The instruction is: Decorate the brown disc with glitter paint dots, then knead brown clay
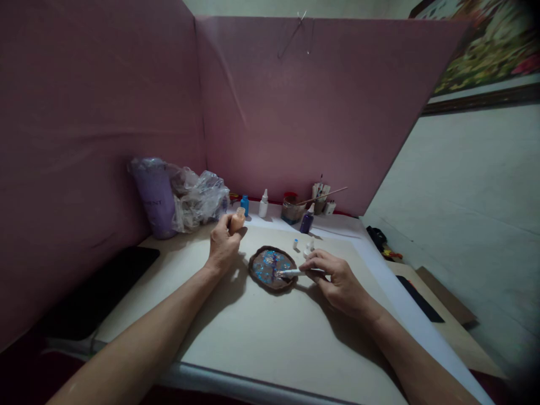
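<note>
My left hand (223, 242) is closed around a small peach paint bottle (237, 220) without its cap, held above the table left of a round dark-brown plate (253, 274). Blue, purple and pale speckles cover part of that plate's face. Pinched in my right hand (335, 275) is a white-handled paintbrush (295, 272); its dark tip reaches the plate's right half. Just beyond my right hand stand a small white nozzle cap (309, 247) and a little white-and-blue cap (295, 244).
Along the back stand a blue bottle (244, 206), a white bottle (264, 205), a jar of murky water (292, 211), a purple bottle (307, 220) and a brush holder (320, 203). A purple tumbler (154, 199) and crumpled plastic bag (200, 197) are left. Pink panels (320, 107) enclose the table.
</note>
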